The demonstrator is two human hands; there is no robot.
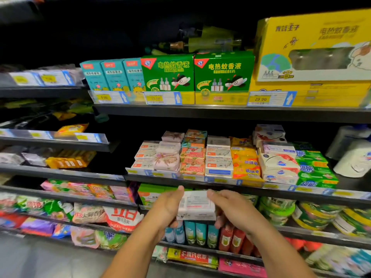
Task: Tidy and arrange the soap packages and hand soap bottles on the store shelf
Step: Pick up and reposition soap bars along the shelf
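- Your left hand (167,205) gripped the left end of a white soap package (197,207), with the thumb along its upper edge and the fingers curled beneath.
- Your right hand (233,212) gripped the right end of the same package, with the thumb on top and the fingers wrapped under it.
- The white soap package was held roughly level in the air between both hands, just below the shelf rail (261,191) of the soap shelf and in front of the bottles.
- Soap stacks (218,159) filled the shelf above the package in neighbouring columns of pink, orange, white, yellow and green packs.
- Teal bottles (200,233) and red bottles (230,239) stood upright side by side on the shelf behind and below your hands.
- Green boxes (222,74) stood touching on the top shelf, with a large yellow box (313,53) just beside them on the right.
- A price tag (261,99) reading 29.90 sat on the rail under the yellow box.
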